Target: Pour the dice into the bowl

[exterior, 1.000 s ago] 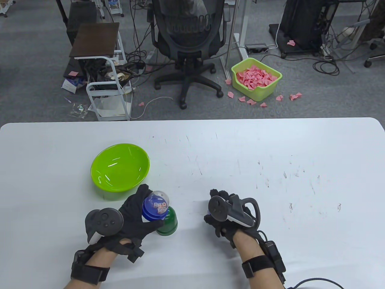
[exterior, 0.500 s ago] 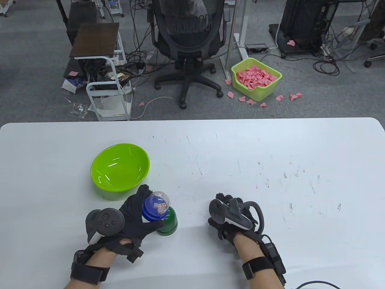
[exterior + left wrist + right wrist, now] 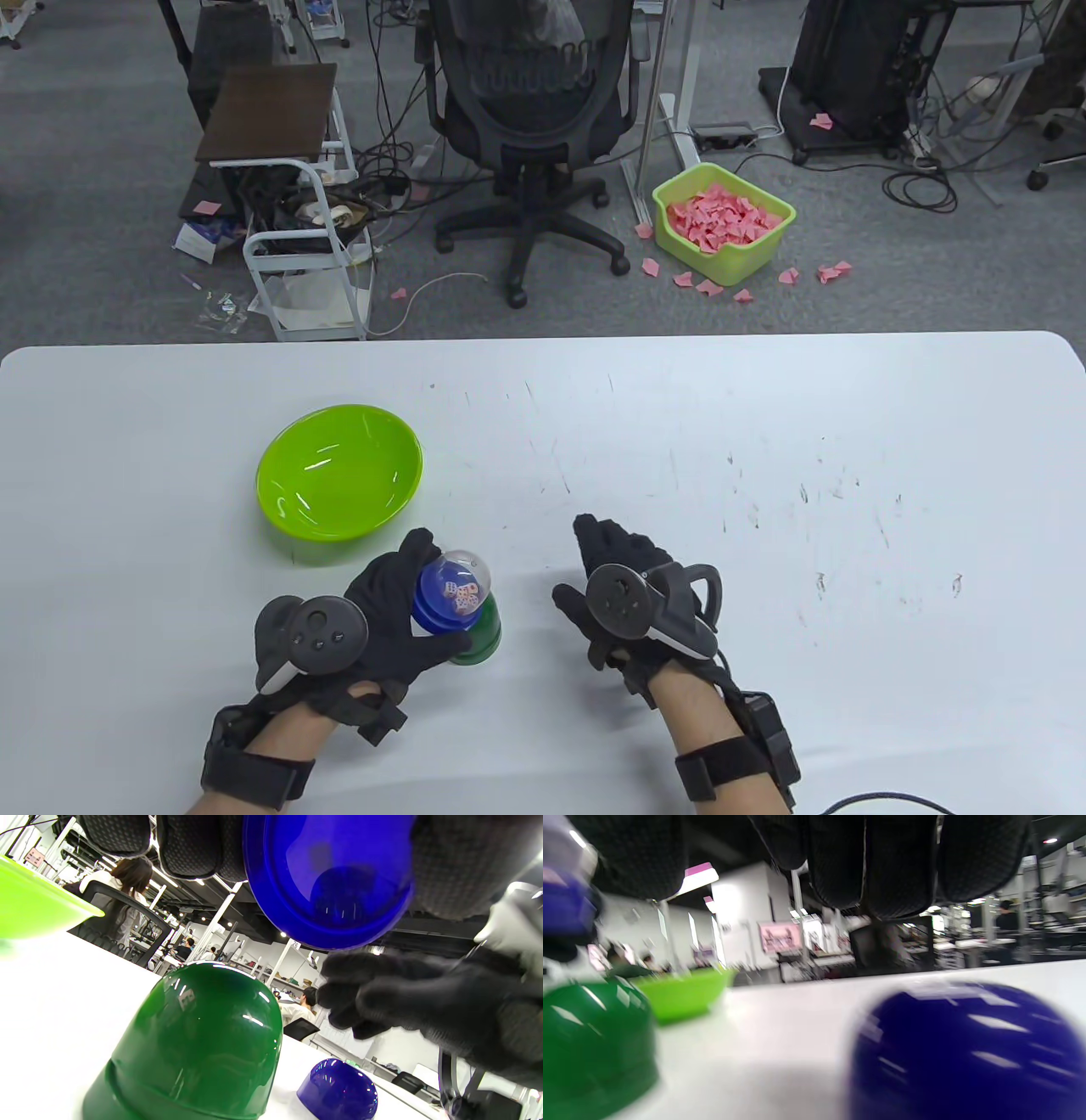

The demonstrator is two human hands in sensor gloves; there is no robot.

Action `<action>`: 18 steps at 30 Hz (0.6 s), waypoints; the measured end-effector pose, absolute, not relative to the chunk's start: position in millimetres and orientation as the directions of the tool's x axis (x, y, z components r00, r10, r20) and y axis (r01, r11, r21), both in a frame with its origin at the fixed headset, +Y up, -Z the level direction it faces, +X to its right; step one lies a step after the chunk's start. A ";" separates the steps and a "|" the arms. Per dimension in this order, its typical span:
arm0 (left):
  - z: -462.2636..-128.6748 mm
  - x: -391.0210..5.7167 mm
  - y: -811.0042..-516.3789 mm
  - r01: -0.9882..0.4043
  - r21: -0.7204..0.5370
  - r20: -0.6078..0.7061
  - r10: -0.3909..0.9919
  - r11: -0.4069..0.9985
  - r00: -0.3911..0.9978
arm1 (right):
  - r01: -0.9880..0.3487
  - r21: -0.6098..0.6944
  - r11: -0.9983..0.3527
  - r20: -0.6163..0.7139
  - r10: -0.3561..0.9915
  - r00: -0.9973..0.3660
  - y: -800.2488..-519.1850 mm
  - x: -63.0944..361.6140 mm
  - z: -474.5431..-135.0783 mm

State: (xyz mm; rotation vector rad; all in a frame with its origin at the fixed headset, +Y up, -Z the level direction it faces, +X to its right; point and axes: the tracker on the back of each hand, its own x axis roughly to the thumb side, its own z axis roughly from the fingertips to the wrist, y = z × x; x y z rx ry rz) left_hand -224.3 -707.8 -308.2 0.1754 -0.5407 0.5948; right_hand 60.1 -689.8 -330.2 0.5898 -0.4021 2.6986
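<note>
the dice (image 3: 462,597), white with red and dark pips, sit inside a blue cup with a clear dome (image 3: 450,594), raised off the white surface (image 3: 764,679). the left hand (image 3: 386,607) holds that cup, its grip clamped on the blue base: fingers at the cup's 11 o'clock, thumb under it at 6. in the left wrist view the cup's blue underside (image 3: 326,878) fills the top, with gloved fingers (image 3: 186,844) pressed against its rim.

just under the cup, at its 5 o'clock, a green dome-shaped cover (image 3: 477,638) stands mouth-down on the surface; whether cup and cover touch cannot be told. the lime green bowl (image 3: 339,472) lies at the cup's 10 o'clock, near but apart, upright, its glossy inside showing only reflections.

the right hand (image 3: 615,586) hovers at the cup's 3 o'clock, grip apart, fingers stretched toward 11 o'clock and holding nothing. in the right wrist view a blue dome-shaped cover (image 3: 967,1052) rests on the surface right below that hand's fingers (image 3: 899,861), blurred; the left wrist view shows it (image 3: 338,1089) mouth-down beyond the green cover (image 3: 191,1043).
</note>
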 end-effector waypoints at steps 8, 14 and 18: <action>-305.6 -218.9 -708.0 -0.537 0.017 0.542 0.443 0.844 0.714 | -0.610 -0.170 -0.774 0.620 0.397 -0.677 -668.3 23.5 -316.2; -304.1 -217.7 -708.3 -0.529 0.025 0.550 0.430 0.848 0.716 | -0.560 -0.029 -0.828 0.591 0.438 -0.678 -668.1 -11.3 -319.4; -304.0 -219.4 -707.4 -0.541 0.031 0.551 0.437 0.840 0.711 | -0.508 -0.062 -0.859 0.588 0.380 -0.714 -670.2 -22.7 -315.1</action>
